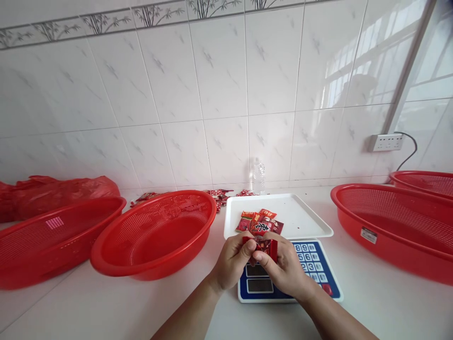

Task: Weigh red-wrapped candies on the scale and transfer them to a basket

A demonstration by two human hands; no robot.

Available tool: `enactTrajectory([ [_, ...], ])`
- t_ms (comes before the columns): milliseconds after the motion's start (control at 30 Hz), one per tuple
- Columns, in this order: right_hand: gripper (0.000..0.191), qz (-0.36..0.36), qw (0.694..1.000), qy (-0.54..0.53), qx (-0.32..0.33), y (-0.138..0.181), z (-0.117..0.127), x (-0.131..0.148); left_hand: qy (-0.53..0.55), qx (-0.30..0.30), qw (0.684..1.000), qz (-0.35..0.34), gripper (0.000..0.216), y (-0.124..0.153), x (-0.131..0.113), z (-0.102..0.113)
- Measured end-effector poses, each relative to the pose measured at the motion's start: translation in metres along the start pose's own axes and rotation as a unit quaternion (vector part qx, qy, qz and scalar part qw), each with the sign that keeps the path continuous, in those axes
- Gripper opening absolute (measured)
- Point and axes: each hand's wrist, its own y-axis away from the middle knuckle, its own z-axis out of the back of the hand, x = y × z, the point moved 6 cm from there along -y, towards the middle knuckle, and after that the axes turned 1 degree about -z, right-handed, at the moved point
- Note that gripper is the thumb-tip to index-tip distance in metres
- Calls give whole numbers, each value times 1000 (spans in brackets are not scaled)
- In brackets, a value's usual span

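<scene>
Fingers (247,249) of both hands close narrowly on one small red packet (266,245), pinched between the left hand (231,262) and the right hand (285,270). The packet is held just above the near edge of a blue scale (313,264). A white tray (304,215) sits on the scale, with a small heap of red packets (260,222) at its near left. To the left lie two red baskets (155,231), to the right another red basket (389,226). A clear bottle (259,177) stands far back by the tiled wall.
</scene>
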Motion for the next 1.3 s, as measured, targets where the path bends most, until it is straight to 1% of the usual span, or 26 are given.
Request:
enactTrajectory([
  [67, 34, -2, 1000, -2, 3, 1, -1, -2, -1, 2, 1000, 5, 41, 0, 1, 0],
  [167, 38, -28, 1000, 5, 5, 2, -1, -9, -21, -9, 1000, 6, 42, 0, 1, 0],
  [300, 40, -68, 997, -27, 20, 1, 0, -13, -48, -56, 997, 16, 40, -1, 1, 5],
  [400, 42, -86, 995, -45, 6, 0, 4, -13, -37, -85, 995, 25, 37, -1, 3, 9],
  [467, 41, -84, 995, -46, 3, -1, 5, -11, -30, -78, 996, 28, 37, -1, 4, 9],
  [567, 40, -72, 997, -37, 12, -1, 1, -11, -21, -47, 998, 26, 38, 0, 6, 6],
  [700, 38, -51, 998, 23, -30, 1, 4, -10, -15, -7, 1000, 18, 36, 1, 8, 3],
  [767, 37, -40, 998, 36, -36, 1, 4, -9, -25, 2, 1000, 16, 36, 1, 8, 2],
  [933, 40, -65, 997, 18, -26, 2, 5, -14, -40, -10, 999, 22, 36, 0, 9, 2],
  [1033, 41, -85, 996, -21, -13, 2, 3, -17, -45, -11, 999, 24, 37, -1, 7, 2],
  [1167, 45, -101, 991, -83, 11, 0, -1, -16, -52, 6, 998, 28, 38, 0, 6, 0],
  [1233, 45, -102, 991, -84, 11, 1, -2, -16, -48, 11, 998, 33, 39, 0, 8, 0],
  [1300, 42, -101, 993, -56, -2, 2, -1, -16, -33, 13, 999, 37, 41, 1, 11, 1],
])
